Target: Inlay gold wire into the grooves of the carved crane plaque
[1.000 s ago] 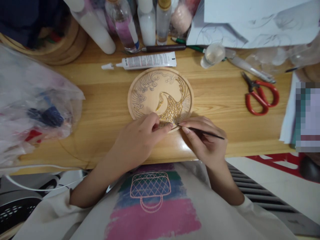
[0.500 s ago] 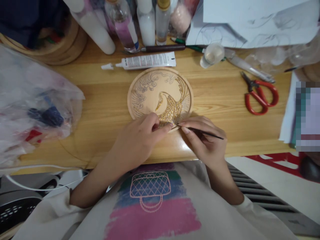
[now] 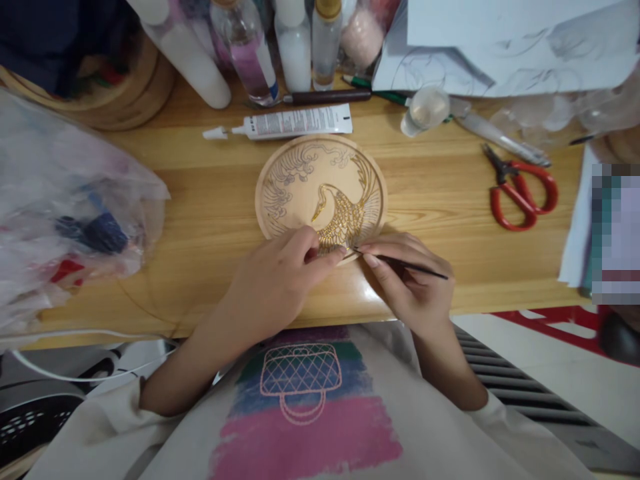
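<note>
A round wooden plate (image 3: 295, 207) lies on the table, bearing a crane outlined in raised gold lines and dark drawn waves and clouds. Over its lower left edge rests my left hand (image 3: 280, 280), fingers curled and the tips pressed together near the crane's lower body. Whatever they pinch is too small to make out. My right hand (image 3: 415, 280), at the plate's lower right edge, grips slim dark tweezers (image 3: 410, 265). Their point meets the plate's surface just right of my left fingertips. Both hands hide the plate's lower rim in part.
Above the plate lies a white glue tube (image 3: 300, 123). Several bottles (image 3: 250, 60) stand behind it. Red-handled pliers (image 3: 523, 190) and a small clear cup (image 3: 425, 110) are to the right. A plastic bag (image 3: 85, 213) covers the left side; sketched papers (image 3: 500, 53) lie at the back.
</note>
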### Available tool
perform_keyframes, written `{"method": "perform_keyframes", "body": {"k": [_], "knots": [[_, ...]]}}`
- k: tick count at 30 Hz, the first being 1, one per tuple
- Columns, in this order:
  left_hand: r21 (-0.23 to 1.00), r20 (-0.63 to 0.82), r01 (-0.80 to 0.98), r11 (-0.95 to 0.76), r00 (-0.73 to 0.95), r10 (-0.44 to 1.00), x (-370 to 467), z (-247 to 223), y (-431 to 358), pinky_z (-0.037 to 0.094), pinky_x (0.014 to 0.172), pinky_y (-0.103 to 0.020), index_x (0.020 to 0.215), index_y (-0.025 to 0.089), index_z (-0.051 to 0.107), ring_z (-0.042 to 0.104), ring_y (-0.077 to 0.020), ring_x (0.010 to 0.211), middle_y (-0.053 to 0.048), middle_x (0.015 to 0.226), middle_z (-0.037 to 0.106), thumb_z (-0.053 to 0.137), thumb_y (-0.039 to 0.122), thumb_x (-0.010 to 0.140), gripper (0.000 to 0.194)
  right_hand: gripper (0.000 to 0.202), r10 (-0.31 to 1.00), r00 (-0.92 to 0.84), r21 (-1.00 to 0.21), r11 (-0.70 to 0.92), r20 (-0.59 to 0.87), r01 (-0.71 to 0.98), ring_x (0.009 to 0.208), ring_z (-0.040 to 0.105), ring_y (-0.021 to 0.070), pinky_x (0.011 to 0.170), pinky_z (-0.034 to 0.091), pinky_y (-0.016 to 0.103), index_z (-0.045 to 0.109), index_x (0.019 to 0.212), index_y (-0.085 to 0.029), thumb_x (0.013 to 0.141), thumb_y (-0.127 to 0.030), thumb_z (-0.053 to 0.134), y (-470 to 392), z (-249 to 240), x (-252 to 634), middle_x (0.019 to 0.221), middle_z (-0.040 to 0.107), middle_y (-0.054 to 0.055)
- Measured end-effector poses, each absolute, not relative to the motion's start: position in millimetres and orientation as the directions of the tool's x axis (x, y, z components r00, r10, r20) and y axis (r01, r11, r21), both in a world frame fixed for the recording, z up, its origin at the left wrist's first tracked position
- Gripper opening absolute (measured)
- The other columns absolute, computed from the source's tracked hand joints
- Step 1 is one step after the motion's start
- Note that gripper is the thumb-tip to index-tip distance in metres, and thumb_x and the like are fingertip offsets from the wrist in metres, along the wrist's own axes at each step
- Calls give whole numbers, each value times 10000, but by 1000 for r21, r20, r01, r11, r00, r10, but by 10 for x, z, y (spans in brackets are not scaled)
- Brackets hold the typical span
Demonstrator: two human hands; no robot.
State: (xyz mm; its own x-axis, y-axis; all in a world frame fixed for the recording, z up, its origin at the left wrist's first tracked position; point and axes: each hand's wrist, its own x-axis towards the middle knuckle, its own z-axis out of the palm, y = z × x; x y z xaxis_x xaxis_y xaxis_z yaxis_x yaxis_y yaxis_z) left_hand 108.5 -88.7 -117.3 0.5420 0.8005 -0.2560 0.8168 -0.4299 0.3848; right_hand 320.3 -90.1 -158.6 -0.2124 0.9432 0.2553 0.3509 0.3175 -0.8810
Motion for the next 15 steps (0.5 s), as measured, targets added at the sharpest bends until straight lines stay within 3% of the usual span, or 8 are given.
{"method": "perform_keyframes", "body": {"k": [7, 15], "knots": [[386, -272, 820, -423, 540, 797, 1092, -1175, -893, 413, 676, -294, 1323, 281, 607, 502, -181, 785, -55, 956, 561, 285, 196, 1006, 460, 205, 945, -216, -890, 308, 245, 335, 864, 703, 162, 819, 555, 333, 728, 972, -228, 847, -75, 676, -899, -1597, 3197, 914, 766, 18], [363, -109, 813, -456, 523, 846, 1075, -1234, -933, 457, 660, -304, 1264, 210, 612, 586, -200, 822, -62, 950, 617, 291, 176, 1008, 412, 192, 949, -212, -906, 292, 233, 308, 882, 705, 154, 843, 556, 319, 732, 950, -214, 845, -64, 675, -895, -1580, 3207, 922, 767, 26]]}}
